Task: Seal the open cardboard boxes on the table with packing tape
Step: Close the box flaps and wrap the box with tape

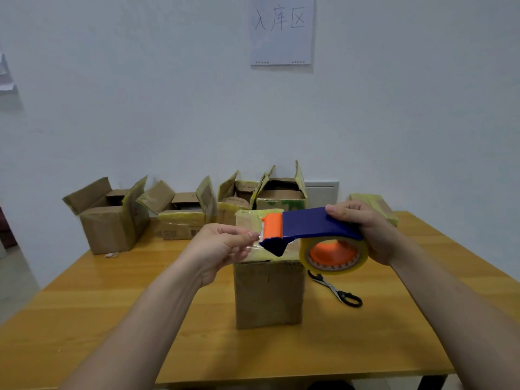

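The light is soft and even, a little dim, and the white wall [140, 122] looks bluish grey. Shadows are faint: a thin one lies under the paper sign [282, 29], and another under the sheet [6, 77] at the left edge. The table [98, 319] has a pale shine on its left side. The whole picture is a bit smeary, and the open boxes [180, 215] at the back look fuzzy. Near the edges things bend and stretch: the table's sides curve, and the arms [135, 319] look very long.
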A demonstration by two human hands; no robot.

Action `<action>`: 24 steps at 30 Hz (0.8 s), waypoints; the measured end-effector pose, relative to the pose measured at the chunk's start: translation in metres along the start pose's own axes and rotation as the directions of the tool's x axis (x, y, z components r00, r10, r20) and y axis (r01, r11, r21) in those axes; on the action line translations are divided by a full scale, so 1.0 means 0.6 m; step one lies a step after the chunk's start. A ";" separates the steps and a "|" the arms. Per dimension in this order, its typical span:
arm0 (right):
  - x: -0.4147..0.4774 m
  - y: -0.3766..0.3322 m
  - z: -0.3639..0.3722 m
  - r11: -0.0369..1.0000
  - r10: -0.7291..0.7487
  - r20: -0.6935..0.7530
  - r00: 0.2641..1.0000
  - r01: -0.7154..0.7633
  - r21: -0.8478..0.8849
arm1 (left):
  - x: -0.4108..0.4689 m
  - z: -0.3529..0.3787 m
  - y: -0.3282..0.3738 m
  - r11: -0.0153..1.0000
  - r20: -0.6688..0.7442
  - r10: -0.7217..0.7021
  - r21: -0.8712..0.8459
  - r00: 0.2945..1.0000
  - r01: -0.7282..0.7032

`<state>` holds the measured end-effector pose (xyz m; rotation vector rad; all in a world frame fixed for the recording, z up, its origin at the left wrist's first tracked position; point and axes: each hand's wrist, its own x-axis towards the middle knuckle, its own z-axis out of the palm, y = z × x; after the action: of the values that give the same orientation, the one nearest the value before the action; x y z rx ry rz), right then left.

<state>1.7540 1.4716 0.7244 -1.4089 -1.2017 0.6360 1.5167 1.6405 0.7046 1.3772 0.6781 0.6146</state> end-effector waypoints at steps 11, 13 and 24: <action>-0.014 0.018 -0.049 0.997 0.047 -0.097 0.994 -0.053 -0.057 | 0.000 -0.029 0.005 0.936 0.010 0.005 0.352 1.000 -0.008; -0.014 0.018 -0.049 0.997 0.037 -0.088 0.995 -0.043 -0.068 | -0.001 -0.027 0.004 0.913 0.009 0.027 0.406 1.000 -0.028; -0.008 0.008 -0.042 0.983 -0.043 -0.037 0.998 0.036 -0.183 | -0.002 -0.020 -0.012 0.799 -0.032 0.202 0.584 0.979 -0.146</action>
<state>1.7763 1.4579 0.7247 -1.5385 -1.2779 0.4769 1.5069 1.6469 0.6969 2.0111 0.8639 0.6479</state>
